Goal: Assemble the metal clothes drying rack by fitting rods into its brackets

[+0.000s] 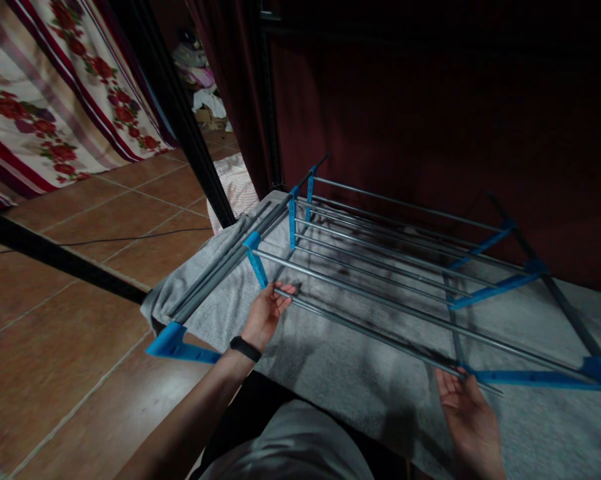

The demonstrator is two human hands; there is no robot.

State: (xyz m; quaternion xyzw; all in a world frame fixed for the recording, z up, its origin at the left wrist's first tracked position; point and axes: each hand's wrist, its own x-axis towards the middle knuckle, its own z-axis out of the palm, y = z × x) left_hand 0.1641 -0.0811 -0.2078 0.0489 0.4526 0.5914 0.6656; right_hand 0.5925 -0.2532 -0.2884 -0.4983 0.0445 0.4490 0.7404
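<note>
A partly assembled rack of thin metal rods (pixel 360 283) and blue plastic brackets (pixel 503 287) lies on a grey blanket. My left hand (pixel 267 310), with a black band on the wrist, grips the left end of the nearest metal rod (pixel 360 327), just below a blue bracket (pixel 256 257). Farther right, my right hand (pixel 465 403) pinches the same rod near its right end, thumb on top and fingers underneath. That end lies close to the long blue bracket (pixel 540 379). Dark grey tubes (pixel 215 273) run along the rack's left side, and another blue bracket (pixel 180 343) sits at their near end.
The grey blanket (pixel 325 387) covers the surface under the rack. Black metal posts (pixel 185 120) stand at the left, with a dark red curtain (pixel 405 133) behind. Beyond are a tiled floor (pixel 105 267), a black cable (pixel 130 238), a floral curtain (pixel 55 100) and piled cloth (pixel 205 100).
</note>
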